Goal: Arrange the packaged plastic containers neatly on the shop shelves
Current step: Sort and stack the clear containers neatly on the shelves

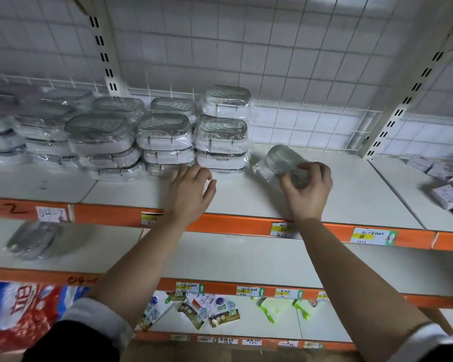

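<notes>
Right hand (307,190) grips tilted container (283,159) beside stacks (220,137); left hand (190,190) loose-fingered near shelf edge (233,224)

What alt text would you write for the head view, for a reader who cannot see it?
A person's right hand grips a wrapped container, tilted, at the upper shelf, right of stacks of similar containers. The left hand lies open at the foot of the stacks.

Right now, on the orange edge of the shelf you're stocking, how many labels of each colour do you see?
Yellow-and-white price tags: 3
Plain white handwritten label: 1
Total: 4
</notes>
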A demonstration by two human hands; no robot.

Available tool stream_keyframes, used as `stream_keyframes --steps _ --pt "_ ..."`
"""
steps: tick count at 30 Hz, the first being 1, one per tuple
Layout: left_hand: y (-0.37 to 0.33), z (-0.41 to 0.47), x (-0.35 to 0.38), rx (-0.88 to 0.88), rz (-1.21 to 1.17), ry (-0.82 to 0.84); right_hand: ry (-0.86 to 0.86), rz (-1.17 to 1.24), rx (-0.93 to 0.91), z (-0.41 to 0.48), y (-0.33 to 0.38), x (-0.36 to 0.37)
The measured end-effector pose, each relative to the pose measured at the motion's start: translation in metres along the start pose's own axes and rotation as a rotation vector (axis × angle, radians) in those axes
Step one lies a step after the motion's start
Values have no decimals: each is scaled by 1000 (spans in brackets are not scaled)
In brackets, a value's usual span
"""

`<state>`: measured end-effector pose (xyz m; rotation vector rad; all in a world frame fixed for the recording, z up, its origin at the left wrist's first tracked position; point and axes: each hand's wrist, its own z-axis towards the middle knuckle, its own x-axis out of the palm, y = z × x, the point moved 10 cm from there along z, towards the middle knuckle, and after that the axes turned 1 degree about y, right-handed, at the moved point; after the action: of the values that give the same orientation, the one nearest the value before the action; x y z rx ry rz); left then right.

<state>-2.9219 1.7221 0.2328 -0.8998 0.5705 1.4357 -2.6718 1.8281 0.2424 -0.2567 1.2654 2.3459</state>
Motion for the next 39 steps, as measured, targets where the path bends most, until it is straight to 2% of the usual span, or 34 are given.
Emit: stream_keyframes --steps 3,5,9,15,19,23,30,34,39 --pt "-2 -3 -3 13 32 -42 -118 157 -59 6 21 -11" --pt "-3 -4 -4 30 44 -59 -105 211 -175 15 47 -5" --pt "-3 -4 -4 23 17 -90 68 219 -399 34 107 32" --pt "-1 -3 -3 22 -5 -81 330 94 -486 55 148 94" --pt "0 -2 -3 23 -22 -85 386 54 -477 61 150 116" --pt "2 -2 -1 13 -22 -81 298 -86 -486 60 149 125" --pt "1 -1 0 11 -26 -41 201 -173 -533 49 152 119" --pt "0 -1 -1 5 -24 -31 277 -209 -513 42 148 119" --pt "-6 -3 -4 32 -23 -10 402 -136 -434 33 139 109"
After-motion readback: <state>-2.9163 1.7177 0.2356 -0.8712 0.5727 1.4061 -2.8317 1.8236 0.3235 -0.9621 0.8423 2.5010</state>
